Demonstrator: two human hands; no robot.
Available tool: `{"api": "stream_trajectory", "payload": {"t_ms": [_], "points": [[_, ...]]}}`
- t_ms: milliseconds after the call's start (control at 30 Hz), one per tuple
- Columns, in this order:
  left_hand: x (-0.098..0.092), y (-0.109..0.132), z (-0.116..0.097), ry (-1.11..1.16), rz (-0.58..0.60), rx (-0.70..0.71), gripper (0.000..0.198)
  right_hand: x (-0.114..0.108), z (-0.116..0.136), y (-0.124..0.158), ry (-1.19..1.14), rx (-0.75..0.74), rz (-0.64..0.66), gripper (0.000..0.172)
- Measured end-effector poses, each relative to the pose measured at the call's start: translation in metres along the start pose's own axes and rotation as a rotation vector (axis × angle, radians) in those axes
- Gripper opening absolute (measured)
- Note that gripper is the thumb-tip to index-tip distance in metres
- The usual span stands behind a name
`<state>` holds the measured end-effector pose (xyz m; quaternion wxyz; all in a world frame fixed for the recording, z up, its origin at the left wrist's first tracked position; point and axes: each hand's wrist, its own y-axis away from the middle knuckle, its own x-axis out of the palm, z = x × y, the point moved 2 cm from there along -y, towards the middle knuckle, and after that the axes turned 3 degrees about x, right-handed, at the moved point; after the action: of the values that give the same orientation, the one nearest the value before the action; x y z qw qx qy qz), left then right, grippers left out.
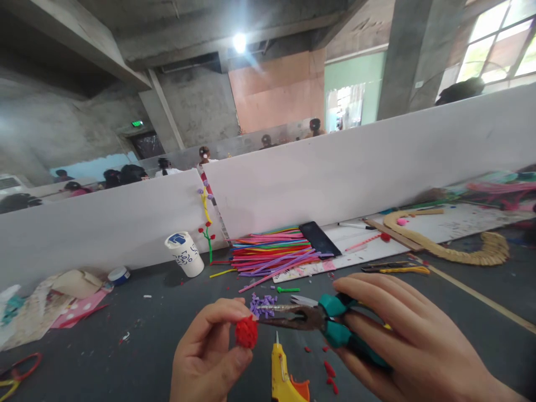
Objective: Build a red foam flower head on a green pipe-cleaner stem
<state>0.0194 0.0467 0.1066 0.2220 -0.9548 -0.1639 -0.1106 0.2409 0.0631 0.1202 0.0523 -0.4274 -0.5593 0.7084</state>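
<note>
Between the thumb and fingers of my left hand (209, 354) is a small red fuzzy ball (246, 331). My right hand (402, 335) is wrapped round teal-handled needle-nose pliers (307, 317). Their jaws are parted, and the tips are beside the red ball; whether they touch it I cannot tell. Below the jaws lies a yellow glue gun (282, 371), its nozzle pointing away from me. A heap of short purple pieces (262, 304) sits just behind the plier tips. Several red scraps (329, 368) are scattered under my right hand.
Colourful pipe cleaners (272, 254) lie in a bundle by a dark tray (320, 239). A marked white cup (185, 255) stands left of them. Scissors (19, 371) lie at the left edge, yellow-handled cutters (396, 268) at right. A white partition (335, 167) runs behind; people sit beyond it.
</note>
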Motion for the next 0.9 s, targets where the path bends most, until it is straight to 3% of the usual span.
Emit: {"api": "stream_trajectory", "payload": {"t_ms": [133, 367, 900], "points": [[0.004, -0.002, -0.002, 0.008, 0.057, 0.095, 0.023, 0.005, -0.006, 0.008, -0.27, 0.191, 0.152, 0.018], [0.006, 0.001, 0.0, 0.029, 0.039, 0.053, 0.023, 0.008, -0.003, 0.014, -0.38, 0.221, 0.232, 0.019], [0.005, 0.002, 0.003, 0.013, 0.076, 0.067, 0.023, 0.009, -0.001, 0.012, -0.382, 0.163, 0.195, 0.02]]}}
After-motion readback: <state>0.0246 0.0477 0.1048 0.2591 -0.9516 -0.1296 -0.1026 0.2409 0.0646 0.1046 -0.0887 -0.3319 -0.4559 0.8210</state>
